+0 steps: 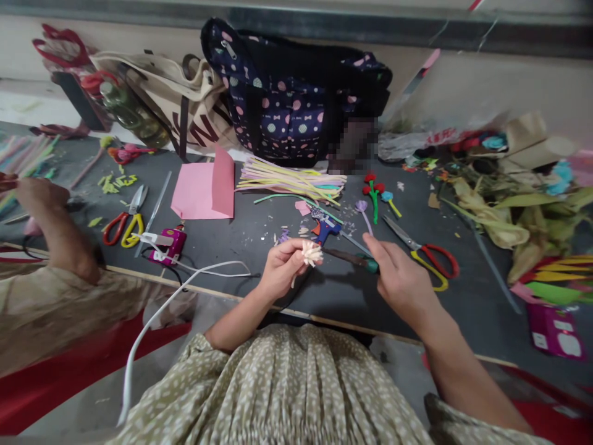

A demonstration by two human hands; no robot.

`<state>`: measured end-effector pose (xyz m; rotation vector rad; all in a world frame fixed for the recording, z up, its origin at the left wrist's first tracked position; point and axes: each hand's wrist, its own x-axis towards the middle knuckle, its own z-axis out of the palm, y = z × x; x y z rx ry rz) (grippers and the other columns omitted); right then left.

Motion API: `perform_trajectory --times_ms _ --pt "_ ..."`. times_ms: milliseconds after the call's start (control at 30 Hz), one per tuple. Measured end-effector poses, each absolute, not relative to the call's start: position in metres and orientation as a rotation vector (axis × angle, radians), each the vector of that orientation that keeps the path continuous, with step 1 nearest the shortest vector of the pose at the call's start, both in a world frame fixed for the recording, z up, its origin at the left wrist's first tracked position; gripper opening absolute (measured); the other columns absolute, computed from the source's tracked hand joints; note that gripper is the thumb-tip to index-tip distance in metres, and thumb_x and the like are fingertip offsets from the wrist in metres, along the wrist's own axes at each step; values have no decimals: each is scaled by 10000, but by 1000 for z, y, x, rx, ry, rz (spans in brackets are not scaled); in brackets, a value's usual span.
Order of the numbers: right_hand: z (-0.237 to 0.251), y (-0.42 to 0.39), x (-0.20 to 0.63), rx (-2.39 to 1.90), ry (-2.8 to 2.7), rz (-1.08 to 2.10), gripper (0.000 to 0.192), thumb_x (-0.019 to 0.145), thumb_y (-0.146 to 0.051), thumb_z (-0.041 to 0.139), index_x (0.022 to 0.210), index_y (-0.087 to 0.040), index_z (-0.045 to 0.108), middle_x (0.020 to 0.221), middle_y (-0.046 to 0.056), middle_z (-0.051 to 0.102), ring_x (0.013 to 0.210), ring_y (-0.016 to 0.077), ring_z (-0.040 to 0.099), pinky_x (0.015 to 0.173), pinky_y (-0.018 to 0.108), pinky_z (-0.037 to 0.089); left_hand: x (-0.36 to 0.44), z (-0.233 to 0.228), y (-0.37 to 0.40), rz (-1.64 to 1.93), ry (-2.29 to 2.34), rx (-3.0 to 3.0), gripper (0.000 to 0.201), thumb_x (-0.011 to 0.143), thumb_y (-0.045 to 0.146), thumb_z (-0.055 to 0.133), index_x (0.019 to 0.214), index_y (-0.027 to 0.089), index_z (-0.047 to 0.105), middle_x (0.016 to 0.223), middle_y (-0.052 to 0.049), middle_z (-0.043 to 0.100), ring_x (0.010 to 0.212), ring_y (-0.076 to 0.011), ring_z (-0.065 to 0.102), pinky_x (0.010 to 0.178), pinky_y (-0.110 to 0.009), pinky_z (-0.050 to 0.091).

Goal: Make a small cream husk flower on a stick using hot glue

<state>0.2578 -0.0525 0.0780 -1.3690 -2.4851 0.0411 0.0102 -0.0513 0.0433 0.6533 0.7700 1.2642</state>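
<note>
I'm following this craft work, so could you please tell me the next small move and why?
Probably bring the green stem to the paper flower: the left hand pinches the flower upright, and the right hand holds the stem just beside it, not yet touching.

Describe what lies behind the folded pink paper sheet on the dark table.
Behind the folded pink paper sheet stand a beige canvas tote bag and a navy spotted fabric bag. The sheet's raised flap covers the tote's lower edge, so what sits there stays unseen.
</note>
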Motion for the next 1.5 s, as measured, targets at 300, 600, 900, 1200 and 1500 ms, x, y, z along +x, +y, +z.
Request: perform_trajectory --times_ms 300,600,900,1200,1500 --pt "42 -75 236 -1414 -1172 1650 246 829 -238 563 1059 -249 477 1006 53 684 815 218 715 725 405 595 7 40 -48 1306 744 595 365 709 455 812 899 157 722 702 -78 717 438 -42 414 420 -179 265" --pt "26 -99 219 -1003 -367 2076 356 719 -311 520 1070 -262 497 1029 76 676 828 214 654 590 363 564 8 32 -46 1343 802 575 352 714 433 811 910 160 707 706 -61 698 444 -34 385 416 -179 233" --pt "35 -110 214 -1032 -734 1908 329 683 -86 561 956 -259 496 1138 54 667 1024 219 643 857 463 566 8 29 -48 1350 862 612 370 709 460 807 911 166 710 719 -62 706 434 -34 361 406 -187 199" --pt "38 -118 238 -1149 -1411 1677 334 824 -242 586 1148 -283 515 1202 82 571 1020 232 634 878 432 552 5 25 -52 1368 907 690 366 714 463 803 923 170 733 733 -67 702 476 -54 397 434 -193 232" --pt "58 -99 268 -1342 -2315 547 469 748 -117 563 1203 -227 532 1254 144 488 1112 299 570 881 425 533 2 20 -54 1358 891 786 373 731 455 790 971 173 746 816 -73 703 544 -74 488 446 -173 286"
